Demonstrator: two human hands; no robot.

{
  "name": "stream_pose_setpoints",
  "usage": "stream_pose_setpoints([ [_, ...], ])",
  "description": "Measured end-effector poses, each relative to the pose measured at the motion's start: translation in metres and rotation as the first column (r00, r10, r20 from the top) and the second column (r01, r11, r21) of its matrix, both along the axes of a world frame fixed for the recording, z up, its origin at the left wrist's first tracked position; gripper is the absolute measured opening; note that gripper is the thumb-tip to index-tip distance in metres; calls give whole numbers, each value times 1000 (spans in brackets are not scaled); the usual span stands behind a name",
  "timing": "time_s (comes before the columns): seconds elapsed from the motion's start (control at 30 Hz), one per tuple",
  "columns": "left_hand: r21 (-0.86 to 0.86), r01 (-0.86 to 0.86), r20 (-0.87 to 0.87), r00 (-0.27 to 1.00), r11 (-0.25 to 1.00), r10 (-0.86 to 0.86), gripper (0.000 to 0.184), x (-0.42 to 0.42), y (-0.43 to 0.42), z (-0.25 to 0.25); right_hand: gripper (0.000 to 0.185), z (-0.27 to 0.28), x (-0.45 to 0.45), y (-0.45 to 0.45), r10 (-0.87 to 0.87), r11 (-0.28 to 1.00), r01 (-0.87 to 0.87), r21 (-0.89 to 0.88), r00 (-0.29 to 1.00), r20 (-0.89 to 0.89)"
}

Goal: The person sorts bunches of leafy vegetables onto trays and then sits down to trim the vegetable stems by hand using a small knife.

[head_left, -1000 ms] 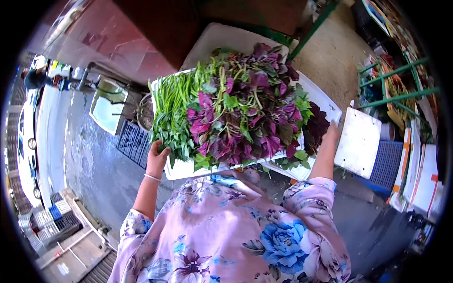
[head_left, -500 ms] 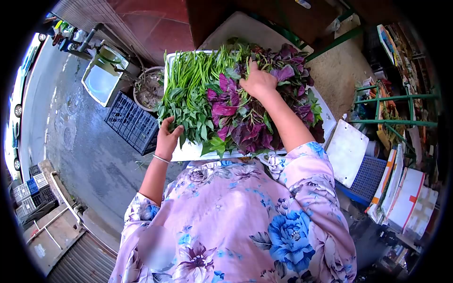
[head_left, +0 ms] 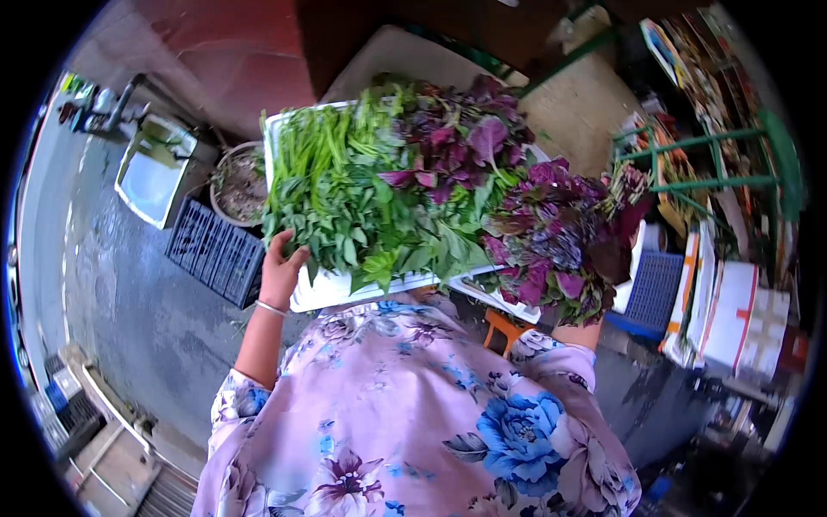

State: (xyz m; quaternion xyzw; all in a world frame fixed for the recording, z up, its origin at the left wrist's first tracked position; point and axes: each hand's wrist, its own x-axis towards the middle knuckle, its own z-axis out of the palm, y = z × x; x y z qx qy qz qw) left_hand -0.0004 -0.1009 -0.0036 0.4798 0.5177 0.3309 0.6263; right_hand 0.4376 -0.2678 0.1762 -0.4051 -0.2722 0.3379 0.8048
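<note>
A bunch of red amaranth (head_left: 560, 237), purple-leaved with its stem ends toward the upper right, is in my right hand off the tray's right side. The leaves cover that hand; only the forearm (head_left: 579, 334) shows below them. My left hand (head_left: 283, 265) is at the near left corner of a white tray (head_left: 323, 293), thumb and fingers apart, against the green leaves there. Long-stemmed leafy greens (head_left: 323, 164) fill the tray's left part. More purple amaranth (head_left: 461, 138) lies at its far right, with broad green leaves (head_left: 431, 241) in front.
Left of the tray are a dark plastic crate (head_left: 214, 252), a round pot of soil (head_left: 241, 185) and a basin of water (head_left: 153, 177). At right stand a green metal rack (head_left: 715, 157), a blue basket (head_left: 650, 289) and cardboard boxes (head_left: 732, 310). An orange stool (head_left: 502, 330) is below.
My right hand has drawn the amaranth bunch off the greens toward the right and nearer my body, uncovering green leaves beneath. My left hand keeps its place at the tray corner. The view has shifted.
</note>
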Motion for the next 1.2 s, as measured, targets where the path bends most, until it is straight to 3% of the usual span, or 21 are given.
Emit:
stream_pose_setpoints([
  [0.13, -48, 34, 44, 999, 998, -32, 41, 18, -4, -5, 67, -23, 39, -55, -11, 983, 46, 179, 982, -190],
  [0.2, -51, 38, -24, 999, 998, -39, 43, 44, -11, 7, 67, -34, 62, -78, -5, 967, 66, 245, 970, -244],
  [0.43, -91, 81, -39, 996, 993, -85, 43, 86, -30, 11, 66, -58, 125, -134, 53, 927, 52, 371, 962, -267],
  [0.67, -87, 69, -69, 995, 994, -75, 40, 107, -41, 3, 67, -57, 176, -188, 149, 940, -92, 328, 977, -152],
  [0.73, -73, 63, -72, 995, 995, -68, 38, 116, -43, 3, 66, -44, 177, -198, 78, 960, -23, 278, 979, -189],
  [0.8, -113, 51, -75, 995, 992, -60, 41, 122, -46, 5, 68, -45, 201, -220, 175, 962, -141, 235, 975, -134],
  [0.87, -69, 38, -97, 994, 997, -44, 39, 126, -49, 9, 70, -45, 213, -233, 98, 979, -95, 180, 995, -4],
  [0.93, -68, 26, -109, 993, 997, -34, 40, 130, -46, 7, 64, -45, 229, -247, -135, 983, 124, 132, 988, 77],
  [0.97, -69, 24, -107, 994, 997, -32, 40, 129, -45, 5, 58, -46, 238, -254, -339, 941, 338, 31, 940, 46],
  [1.03, -105, 34, -89, 995, 994, -44, 40, 127, -41, 4, 50, -56, 252, -258, -602, 798, 600, -47, 798, -39],
  [1.07, -109, 28, -103, 994, 994, -39, 40, 130, -41, 3, 49, -53, 256, -262, -630, 776, 626, -76, 773, -69],
  [1.13, -109, 30, -104, 994, 994, -42, 39, 133, -41, 6, 47, -119, 325, -299, -842, 519, 837, -172, 468, -267],
  [1.17, -105, 27, -110, 993, 994, -39, 39, 135, -41, 6, 45, -115, 319, -286, -914, 373, 896, -241, 309, -263],
  [1.2, -105, 32, -123, 991, 994, -45, 39, 137, -40, 6, 45, -126, 330, -281, -911, 378, 893, -244, 312, -270],
])
